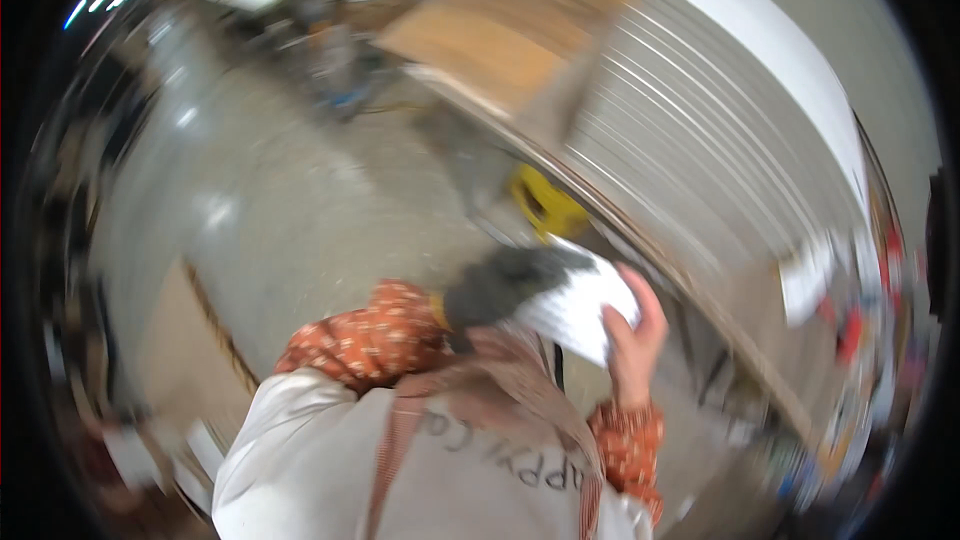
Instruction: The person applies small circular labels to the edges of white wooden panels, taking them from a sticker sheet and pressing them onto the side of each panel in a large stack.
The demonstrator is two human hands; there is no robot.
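Note:
A white sheet of paper [585, 312], perhaps several sheets together, is held in front of my body at waist height. My right hand [637, 335] is bare and grips its right edge, thumb on top and fingers behind. My left hand [515, 285], in a dark grey glove, grips the paper's left side; motion blurs its fingers. What is printed on the sheet cannot be made out.
To the right runs a long workbench with a ribbed grey surface [690, 130] and a brown board [510, 25]. White papers [805, 278] lie near its far right end. Beneath its edge is a yellow object [545, 202]. Cardboard [190, 340] is at the left on the concrete floor.

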